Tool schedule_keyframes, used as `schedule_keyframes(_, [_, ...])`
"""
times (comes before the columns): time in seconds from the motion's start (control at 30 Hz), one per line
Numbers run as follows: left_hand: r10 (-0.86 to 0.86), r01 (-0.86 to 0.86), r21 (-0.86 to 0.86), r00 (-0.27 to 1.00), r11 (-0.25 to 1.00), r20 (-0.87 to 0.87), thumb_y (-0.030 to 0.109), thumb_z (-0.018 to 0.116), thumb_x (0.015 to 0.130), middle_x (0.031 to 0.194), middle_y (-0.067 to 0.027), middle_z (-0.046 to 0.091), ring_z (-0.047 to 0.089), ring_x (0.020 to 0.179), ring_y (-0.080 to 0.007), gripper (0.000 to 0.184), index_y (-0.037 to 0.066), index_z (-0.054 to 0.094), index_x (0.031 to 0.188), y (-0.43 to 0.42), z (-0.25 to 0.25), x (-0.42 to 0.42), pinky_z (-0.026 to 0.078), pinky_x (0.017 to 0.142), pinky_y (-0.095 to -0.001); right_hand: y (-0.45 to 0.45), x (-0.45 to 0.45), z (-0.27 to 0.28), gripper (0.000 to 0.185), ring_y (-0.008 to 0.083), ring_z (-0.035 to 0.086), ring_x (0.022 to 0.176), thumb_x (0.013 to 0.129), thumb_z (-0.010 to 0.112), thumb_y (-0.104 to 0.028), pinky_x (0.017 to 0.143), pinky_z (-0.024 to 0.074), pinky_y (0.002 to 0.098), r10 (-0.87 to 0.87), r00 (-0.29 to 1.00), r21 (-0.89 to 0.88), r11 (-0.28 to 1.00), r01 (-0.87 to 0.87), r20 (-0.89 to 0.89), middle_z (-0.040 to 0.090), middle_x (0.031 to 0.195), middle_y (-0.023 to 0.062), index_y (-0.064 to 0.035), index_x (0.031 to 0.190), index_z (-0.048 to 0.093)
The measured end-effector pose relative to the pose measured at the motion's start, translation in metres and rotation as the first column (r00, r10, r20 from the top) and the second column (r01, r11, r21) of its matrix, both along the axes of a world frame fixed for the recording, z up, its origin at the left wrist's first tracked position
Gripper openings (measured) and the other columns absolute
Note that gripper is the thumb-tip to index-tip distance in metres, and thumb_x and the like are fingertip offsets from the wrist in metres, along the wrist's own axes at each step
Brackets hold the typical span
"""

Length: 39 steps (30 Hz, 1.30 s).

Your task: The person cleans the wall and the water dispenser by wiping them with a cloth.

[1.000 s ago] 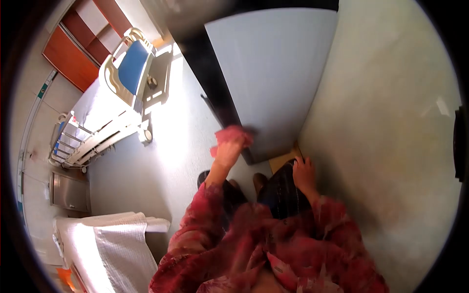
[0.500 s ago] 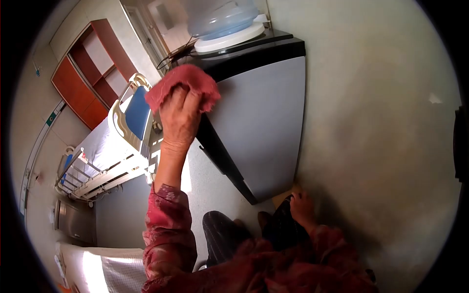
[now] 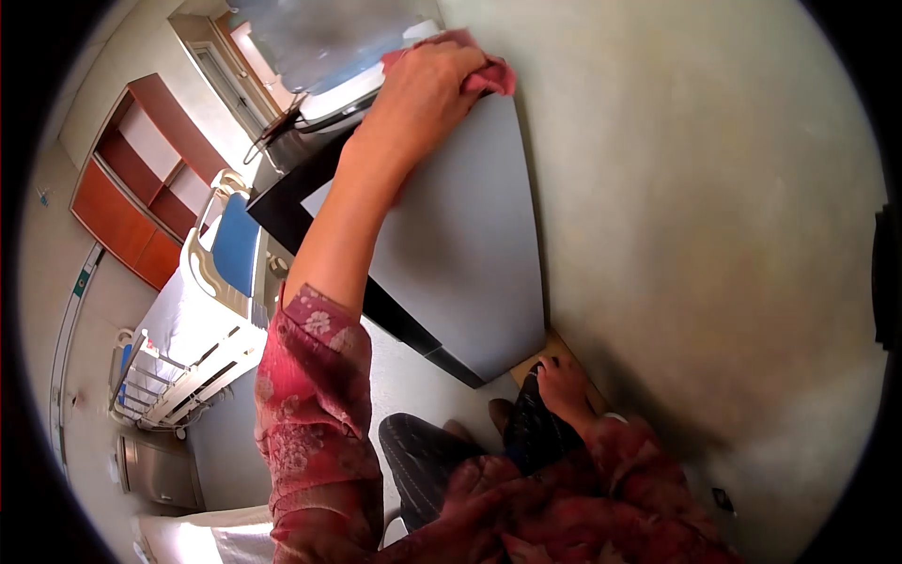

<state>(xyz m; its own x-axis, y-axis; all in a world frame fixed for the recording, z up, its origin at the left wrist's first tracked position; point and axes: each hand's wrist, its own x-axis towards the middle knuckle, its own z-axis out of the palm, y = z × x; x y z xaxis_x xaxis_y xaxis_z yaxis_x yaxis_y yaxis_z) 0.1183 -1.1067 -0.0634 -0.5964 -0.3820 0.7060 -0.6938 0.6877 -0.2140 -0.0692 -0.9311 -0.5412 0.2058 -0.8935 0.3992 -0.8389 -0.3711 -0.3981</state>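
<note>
My left hand (image 3: 427,89) is closed round a red cloth (image 3: 493,77). It presses the cloth against the top edge of the water dispenser (image 3: 470,226), at the upper end of its grey side panel. Just beyond the hand sits a clear blue water bottle (image 3: 324,42) on a white collar, partly hidden by the arm. My right hand (image 3: 564,387) rests on my right knee in dark trousers, its fingers laid over the cloth of the leg and holding nothing.
A plain wall (image 3: 714,226) runs close along the right of the dispenser. On the left stand a hospital bed (image 3: 202,329) with side rails and a red-brown cabinet (image 3: 127,221). A metal bedside cabinet (image 3: 160,470) is at lower left. Dark cables (image 3: 272,132) lie behind the dispenser top.
My left hand has moved with the red cloth from the dispenser's front corner rightward and up along its top edge. My right hand stays on the knee. The view has shifted slightly.
</note>
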Motion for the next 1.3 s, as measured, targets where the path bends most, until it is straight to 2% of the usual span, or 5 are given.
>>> schedule_keyframes(0.2, [0.036, -0.037, -0.003, 0.994, 0.999, -0.103, 0.012, 0.069, 0.088, 0.086, -0.0181, 0.068, 0.064, 0.085, -0.0412, 0.011, 0.006, 0.068, 0.096, -0.034, -0.006, -0.055, 0.050, 0.076, -0.0468, -0.005, -0.008, -0.014, 0.022, 0.0371, 0.059, 0.090, 0.092, 0.065, -0.025, 0.077, 0.0508, 0.0474, -0.013, 1.000, 0.020, 1.000, 0.013, -0.028, 0.061, 0.103, 0.0142, -0.0132, 0.110, 0.068])
schedule_keyframes(0.47, [-0.128, -0.006, -0.357, 0.928, 0.934, -0.351, -0.002, 0.062, 0.084, 0.136, -0.0250, 0.058, 0.057, 0.122, -0.0428, 0.060, 0.001, 0.051, 0.143, -0.060, -0.082, -0.105, 0.047, 0.104, -0.0451, -0.006, -0.012, 0.000, 0.021, 0.0361, 0.057, 0.095, 0.092, 0.065, -0.024, 0.080, 0.0496, 0.0464, -0.070, 0.997, 0.101, 0.992, 0.073, -0.026, 0.060, 0.103, 0.0123, -0.0127, 0.110, 0.067])
schedule_keyframes(0.8, [0.100, 0.113, 0.242, 0.686, 0.964, -0.721, -0.005, 0.053, 0.084, 0.138, -0.0285, 0.055, 0.052, 0.125, -0.0499, 0.057, -0.007, 0.048, 0.140, -0.018, -0.310, -0.145, 0.041, 0.111, -0.0511, -0.011, -0.008, -0.006, 0.025, 0.0369, 0.059, 0.089, 0.092, 0.067, -0.026, 0.075, 0.0519, 0.0477, -0.058, 0.998, 0.058, 0.997, 0.059, -0.022, 0.058, 0.104, 0.0149, -0.0120, 0.112, 0.065])
schedule_keyframes(1.07, [0.519, 0.310, 0.841, 0.676, 0.443, -0.523, 0.018, 0.060, 0.097, 0.099, -0.0311, 0.066, 0.063, 0.097, -0.0492, 0.025, -0.004, 0.061, 0.108, 0.091, -0.447, -0.185, 0.050, 0.082, -0.0508, -0.014, -0.006, -0.038, 0.024, 0.0397, 0.058, 0.085, 0.088, 0.068, -0.028, 0.076, 0.0490, 0.0528, 0.078, 0.976, -0.019, 0.997, -0.076, 0.204, 0.058, 0.102, 0.0165, -0.0126, 0.106, 0.064])
schedule_keyframes(1.3, [0.390, 0.615, 0.575, 0.424, 0.539, -0.818, 0.006, 0.067, 0.093, 0.102, -0.0206, 0.069, 0.068, 0.092, -0.0322, 0.021, -0.002, 0.064, 0.113, 0.183, -0.317, -0.236, 0.053, 0.082, -0.0377, -0.003, -0.005, -0.009, 0.024, 0.0380, 0.058, 0.095, 0.092, 0.066, -0.026, 0.078, 0.0520, 0.0497, -0.097, 0.995, 0.131, 0.986, 0.100, -0.026, 0.056, 0.108, 0.0142, -0.0139, 0.112, 0.067])
